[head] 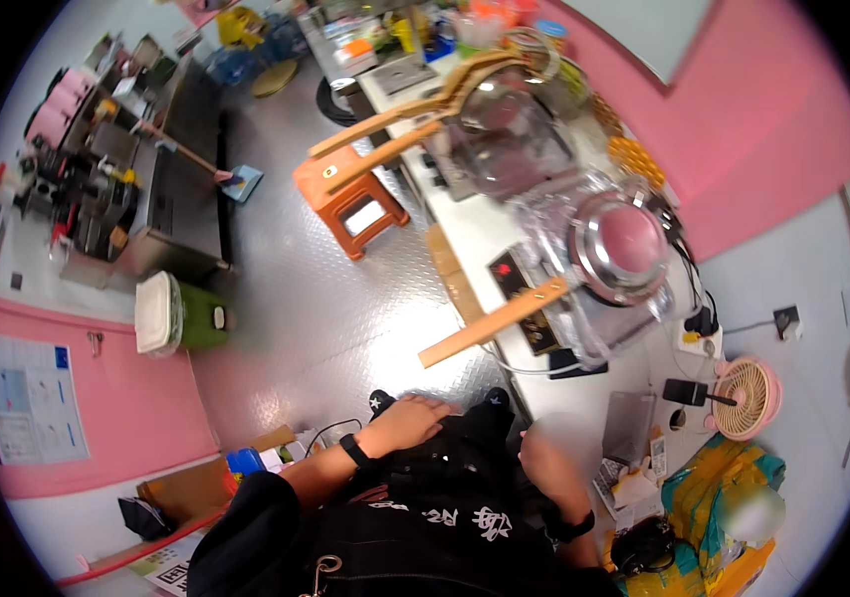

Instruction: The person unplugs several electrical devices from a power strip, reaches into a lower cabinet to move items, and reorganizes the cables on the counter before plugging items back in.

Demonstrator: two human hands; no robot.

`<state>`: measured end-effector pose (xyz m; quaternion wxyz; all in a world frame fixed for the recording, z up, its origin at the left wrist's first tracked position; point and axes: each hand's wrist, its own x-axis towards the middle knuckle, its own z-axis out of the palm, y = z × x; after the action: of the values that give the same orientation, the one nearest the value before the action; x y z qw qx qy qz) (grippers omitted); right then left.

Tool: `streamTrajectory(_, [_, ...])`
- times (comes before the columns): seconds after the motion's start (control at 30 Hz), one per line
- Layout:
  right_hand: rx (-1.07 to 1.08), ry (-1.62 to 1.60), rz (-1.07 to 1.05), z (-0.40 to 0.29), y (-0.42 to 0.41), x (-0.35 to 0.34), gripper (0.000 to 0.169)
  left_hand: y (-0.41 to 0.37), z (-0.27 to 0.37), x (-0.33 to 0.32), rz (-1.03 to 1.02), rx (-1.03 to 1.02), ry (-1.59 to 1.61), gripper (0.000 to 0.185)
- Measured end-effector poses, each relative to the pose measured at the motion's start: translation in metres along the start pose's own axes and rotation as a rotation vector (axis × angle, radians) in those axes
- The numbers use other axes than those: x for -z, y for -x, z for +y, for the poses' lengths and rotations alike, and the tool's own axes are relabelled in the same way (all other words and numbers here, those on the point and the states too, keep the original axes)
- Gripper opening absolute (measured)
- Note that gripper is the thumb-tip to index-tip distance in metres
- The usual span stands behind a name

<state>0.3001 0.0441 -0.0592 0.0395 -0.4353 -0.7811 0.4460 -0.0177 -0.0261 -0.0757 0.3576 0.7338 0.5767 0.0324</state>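
Note:
My left hand (411, 424) lies low over the dark apron (425, 477), fingers stretched out and nothing seen in them. To the right, my right hand (550, 457) is at the counter's (559, 395) near edge; a blurred patch covers part of it, so its grip is hidden. Farther along the counter sits a shiny metal pan (623, 246), its wooden handle (492, 324) jutting over the edge. Beneath it is an induction cooker (522, 298) with a red-lit panel. Beyond stands another metal pan (500, 112) near more wooden handles (388, 153).
An orange plastic stool (346, 198) stands on the metal floor (305, 298). Left are a green bin (201, 313) with a white lid and a blue dustpan (243, 183). A pink fan (748, 399) and taped packages (723, 485) lie to the right.

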Motion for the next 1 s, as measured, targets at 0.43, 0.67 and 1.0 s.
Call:
streamTrajectory(0.43, [-0.132,0.265,-0.112,0.019,-0.114,-0.173,0.033,0.319,-0.266,-0.024,0.248,0.776,0.206,0.056])
streamTrajectory(0.67, [0.045,-0.058,-0.123,-0.133,-0.273,-0.236,0.026,0.326,-0.359,-0.001,0.342,0.708,0.283,0.056])
streamTrajectory(1.0, [-0.252,-0.454,0.007,-0.053,-0.636,-0.385,0.026,0.260,-0.513,0.115,0.360,0.743,0.635,0.055])
